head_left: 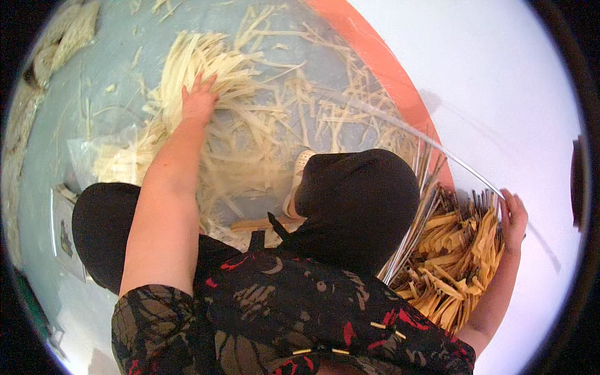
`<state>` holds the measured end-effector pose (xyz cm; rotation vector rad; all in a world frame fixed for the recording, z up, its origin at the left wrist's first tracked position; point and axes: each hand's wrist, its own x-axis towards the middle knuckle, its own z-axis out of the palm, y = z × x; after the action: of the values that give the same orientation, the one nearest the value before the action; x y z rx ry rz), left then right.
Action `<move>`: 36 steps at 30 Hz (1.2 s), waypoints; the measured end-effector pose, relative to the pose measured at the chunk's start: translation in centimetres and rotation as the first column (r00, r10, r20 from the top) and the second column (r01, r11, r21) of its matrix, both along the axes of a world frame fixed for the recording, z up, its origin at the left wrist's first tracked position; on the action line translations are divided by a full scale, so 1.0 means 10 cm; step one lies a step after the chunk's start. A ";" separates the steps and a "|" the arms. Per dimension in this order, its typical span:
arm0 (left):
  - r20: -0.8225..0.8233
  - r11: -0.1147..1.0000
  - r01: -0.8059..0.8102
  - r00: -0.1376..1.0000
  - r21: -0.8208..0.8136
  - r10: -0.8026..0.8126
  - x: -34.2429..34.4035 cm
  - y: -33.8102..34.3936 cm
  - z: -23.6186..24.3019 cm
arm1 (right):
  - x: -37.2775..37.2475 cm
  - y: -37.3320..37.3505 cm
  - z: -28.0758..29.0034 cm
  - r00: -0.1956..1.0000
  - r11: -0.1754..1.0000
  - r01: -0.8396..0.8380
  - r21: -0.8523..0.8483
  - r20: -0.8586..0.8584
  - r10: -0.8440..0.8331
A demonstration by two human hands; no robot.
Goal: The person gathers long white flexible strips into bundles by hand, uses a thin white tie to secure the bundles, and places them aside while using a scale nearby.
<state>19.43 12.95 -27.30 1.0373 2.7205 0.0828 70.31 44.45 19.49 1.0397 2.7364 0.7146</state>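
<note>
My left hand point(200, 102) reaches forward onto a heap of pale cream strips point(187, 59) on the floor. Its fingers are spread over the strips, touching them. Out to the right, my right hand point(514, 220) has its fingers closed round a long thin pale rod point(459, 161). The rod slants from the floor strips at the middle, past my knee, to the hand and a little beyond. Just beside this hand stands a dense bundle of thin sticks with orange-brown strips point(456, 256) on them. Its lower part is hidden by my clothing.
More pale strips point(269, 134) lie scattered over the grey-green floor point(119, 56) between my black-trousered knees. A white wall point(500, 81) with an orange band point(387, 59) along its base rises on the right. A clear plastic sheet point(90, 150) lies at the left.
</note>
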 end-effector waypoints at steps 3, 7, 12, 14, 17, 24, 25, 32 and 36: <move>0.131 0.994 0.103 0.986 0.035 -0.107 0.11 0.13 -0.06 | 0.90 -0.07 0.11 0.895 0.913 0.367 -0.177 -0.199 -0.398; 0.264 0.944 0.266 0.941 -0.197 -0.211 0.53 0.39 0.01 | 1.70 -0.43 -0.54 0.722 0.773 0.591 -0.229 -0.279 -0.634; 0.312 0.928 0.358 0.897 -0.104 -0.312 0.61 0.68 0.21 | 2.32 -1.15 -1.77 0.345 0.457 0.523 -0.719 -0.312 -0.885; 0.320 0.915 0.397 0.877 -0.063 -0.359 0.50 0.72 0.29 | 2.58 -1.42 -2.29 0.231 0.369 0.612 -0.699 -0.289 -0.929; 0.336 0.873 0.436 0.807 0.216 -0.486 0.26 0.70 0.53 | 2.96 -1.74 -2.94 0.463 0.422 0.801 -0.424 -0.007 -0.886; 0.385 0.840 -0.203 0.923 0.504 -0.008 -0.35 0.34 1.21 | 2.68 -1.34 -2.90 0.433 0.368 0.896 -0.248 0.310 -0.846; 0.457 0.652 -0.416 0.882 0.634 0.119 -0.30 0.39 1.11 | 2.36 -1.10 -2.72 0.458 0.395 0.888 -0.234 0.392 -0.797; 0.859 0.367 -0.858 -0.459 -0.361 -0.228 1.52 0.57 -0.40 | -1.44 -0.21 -1.98 0.909 0.792 -0.311 -0.526 -0.407 0.087; 0.744 0.308 -0.775 -0.625 -0.552 -0.238 1.95 0.54 -0.66 | -3.62 -0.64 -2.53 0.717 0.419 -0.674 -0.609 -0.401 0.570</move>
<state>38.89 18.37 -33.91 -0.7755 0.7683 1.4833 34.10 38.07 -5.86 -0.1718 3.0172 -0.4753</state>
